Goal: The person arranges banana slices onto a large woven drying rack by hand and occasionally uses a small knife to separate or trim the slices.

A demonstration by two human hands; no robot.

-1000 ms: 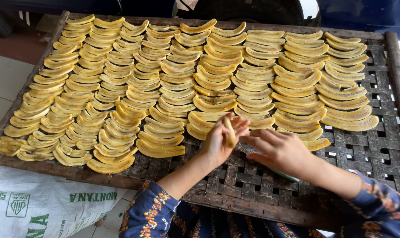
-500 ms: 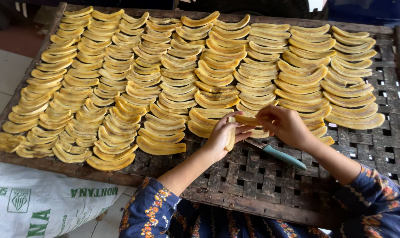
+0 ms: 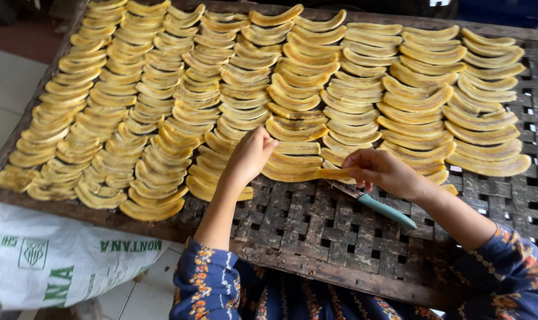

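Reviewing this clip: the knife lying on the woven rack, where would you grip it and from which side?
Grip the knife by its teal handle, coming from above at its near-right end. The handle lies flat and bare on the rack, pointing toward the person, while the blade end sits under the right hand, so that end is likely blocked.

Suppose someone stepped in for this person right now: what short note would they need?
Left hand: on the near end of a row of banana slices.
Right hand: pinching one long slice, laid at the foot of that row.
Knife: lies on the woven tray, under the right hand.
Done: most of the tray is covered in overlapping rows.
Left: the near right part is bare.
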